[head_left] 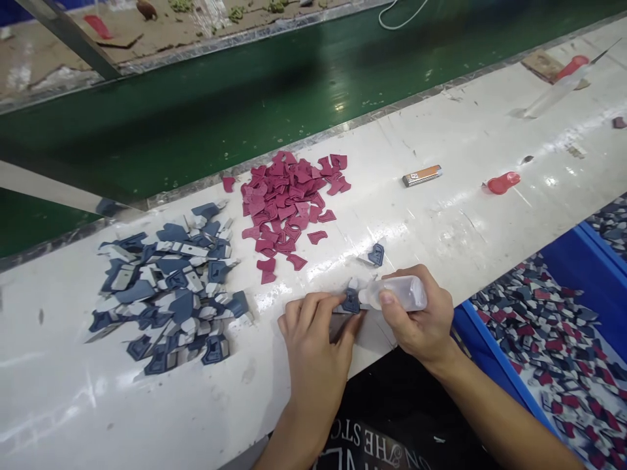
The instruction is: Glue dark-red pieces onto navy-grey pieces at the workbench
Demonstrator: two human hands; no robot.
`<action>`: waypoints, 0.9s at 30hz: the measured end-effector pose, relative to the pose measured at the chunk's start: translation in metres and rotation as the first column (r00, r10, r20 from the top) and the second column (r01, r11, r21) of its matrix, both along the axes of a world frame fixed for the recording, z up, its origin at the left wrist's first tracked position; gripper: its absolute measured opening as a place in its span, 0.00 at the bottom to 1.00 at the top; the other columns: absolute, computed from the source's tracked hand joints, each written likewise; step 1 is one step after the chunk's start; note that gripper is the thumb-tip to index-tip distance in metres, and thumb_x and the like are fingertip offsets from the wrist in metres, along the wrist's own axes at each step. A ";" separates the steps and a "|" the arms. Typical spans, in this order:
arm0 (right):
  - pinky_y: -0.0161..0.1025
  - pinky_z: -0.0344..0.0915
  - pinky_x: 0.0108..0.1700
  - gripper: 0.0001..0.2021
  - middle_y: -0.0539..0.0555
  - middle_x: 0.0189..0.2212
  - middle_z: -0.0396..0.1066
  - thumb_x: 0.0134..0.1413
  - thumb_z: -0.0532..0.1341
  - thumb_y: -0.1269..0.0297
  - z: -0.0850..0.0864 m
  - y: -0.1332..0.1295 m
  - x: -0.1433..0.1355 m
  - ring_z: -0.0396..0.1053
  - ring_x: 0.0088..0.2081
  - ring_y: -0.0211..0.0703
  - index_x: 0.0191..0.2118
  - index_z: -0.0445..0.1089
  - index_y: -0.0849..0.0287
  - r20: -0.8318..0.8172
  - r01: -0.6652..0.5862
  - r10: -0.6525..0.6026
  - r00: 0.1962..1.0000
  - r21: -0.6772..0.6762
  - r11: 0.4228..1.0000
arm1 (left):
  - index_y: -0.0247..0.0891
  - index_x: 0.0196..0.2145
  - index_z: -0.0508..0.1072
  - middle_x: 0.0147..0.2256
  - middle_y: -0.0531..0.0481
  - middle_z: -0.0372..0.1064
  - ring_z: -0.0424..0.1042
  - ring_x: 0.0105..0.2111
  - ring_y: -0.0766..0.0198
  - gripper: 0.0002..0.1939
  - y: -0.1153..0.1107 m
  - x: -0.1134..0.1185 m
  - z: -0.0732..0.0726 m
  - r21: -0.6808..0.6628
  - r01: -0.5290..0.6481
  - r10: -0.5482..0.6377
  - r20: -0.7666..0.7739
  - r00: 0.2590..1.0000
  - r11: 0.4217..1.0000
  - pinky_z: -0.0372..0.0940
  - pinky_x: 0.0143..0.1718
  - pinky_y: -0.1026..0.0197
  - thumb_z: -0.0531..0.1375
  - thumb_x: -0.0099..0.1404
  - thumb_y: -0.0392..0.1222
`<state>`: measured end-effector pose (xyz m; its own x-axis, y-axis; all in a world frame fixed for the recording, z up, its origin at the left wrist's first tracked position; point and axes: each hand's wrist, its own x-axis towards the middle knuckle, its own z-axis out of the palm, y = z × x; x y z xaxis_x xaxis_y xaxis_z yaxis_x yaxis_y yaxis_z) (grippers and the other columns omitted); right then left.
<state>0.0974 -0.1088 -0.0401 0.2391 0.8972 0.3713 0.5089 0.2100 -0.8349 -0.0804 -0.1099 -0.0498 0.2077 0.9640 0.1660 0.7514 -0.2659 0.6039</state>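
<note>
On the white worktop (455, 241), the left fingers (311, 314) pinch and the right fingers (398, 323) grip a translucent bottle (405, 292), its tip (364, 299) at the pinched blue-grey piece (351, 301). Too hard a squeeze might flood the piece; a loose pinch might let it skid.

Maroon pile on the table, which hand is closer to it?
Left. Your left hand is on the near side of the maroon pile; your right hand, holding the bottle, is farther off, to the right.
</note>
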 end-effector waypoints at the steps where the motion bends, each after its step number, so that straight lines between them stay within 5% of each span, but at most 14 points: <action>1: 0.33 0.63 0.20 0.06 0.47 0.23 0.73 0.68 0.66 0.60 0.000 -0.001 0.000 0.70 0.20 0.38 0.41 0.70 0.54 0.001 -0.009 0.009 1.000 -0.003 1.000 | 0.48 0.49 0.76 0.44 0.51 0.78 0.69 0.47 0.52 0.07 0.000 0.000 0.000 0.001 -0.002 0.002 -0.001 1.000 1.000 0.60 0.49 0.48 0.67 0.74 0.44; 4: 0.34 0.64 0.21 0.07 0.49 0.26 0.75 0.67 0.67 0.58 -0.002 -0.003 0.000 0.72 0.23 0.41 0.41 0.72 0.55 -0.024 0.010 -0.009 1.000 0.015 1.000 | 0.47 0.48 0.77 0.43 0.51 0.78 0.70 0.46 0.51 0.07 0.000 0.001 -0.001 0.015 -0.009 0.009 0.000 1.000 1.000 0.60 0.48 0.47 0.67 0.74 0.45; 8: 0.36 0.65 0.24 0.10 0.50 0.28 0.74 0.68 0.67 0.55 -0.008 0.002 0.011 0.70 0.25 0.42 0.38 0.74 0.55 -0.180 0.183 -0.167 0.969 0.075 0.980 | 0.48 0.48 0.76 0.43 0.52 0.77 0.69 0.46 0.52 0.08 0.000 0.002 -0.003 0.026 -0.027 0.027 -0.005 1.000 0.999 0.60 0.49 0.48 0.69 0.73 0.45; 13: 0.34 0.61 0.24 0.17 0.47 0.25 0.66 0.67 0.69 0.50 -0.014 0.017 0.036 0.62 0.24 0.38 0.35 0.72 0.57 -0.334 0.326 -0.322 0.886 -0.047 0.944 | 0.48 0.50 0.74 0.46 0.50 0.75 0.71 0.48 0.51 0.09 0.013 -0.005 0.001 -0.019 -0.024 0.023 -0.029 0.999 1.000 0.62 0.51 0.48 0.66 0.75 0.47; 18: 0.33 0.58 0.23 0.20 0.45 0.23 0.62 0.66 0.69 0.47 -0.011 0.023 0.041 0.59 0.23 0.37 0.33 0.69 0.57 -0.440 0.309 -0.325 0.837 -0.111 0.945 | 0.47 0.50 0.74 0.45 0.49 0.75 0.74 0.48 0.50 0.11 0.032 -0.020 -0.001 0.042 0.011 -0.008 -0.060 0.998 0.999 0.68 0.50 0.48 0.65 0.74 0.51; 27: 0.34 0.62 0.28 0.22 0.46 0.24 0.64 0.65 0.68 0.42 -0.005 0.041 0.029 0.63 0.26 0.40 0.33 0.68 0.56 -0.545 0.213 -0.277 0.791 -0.178 0.961 | 0.45 0.46 0.75 0.42 0.45 0.76 0.76 0.43 0.49 0.11 0.065 -0.015 -0.037 0.224 0.015 0.002 -0.073 0.997 0.974 0.72 0.45 0.47 0.57 0.77 0.50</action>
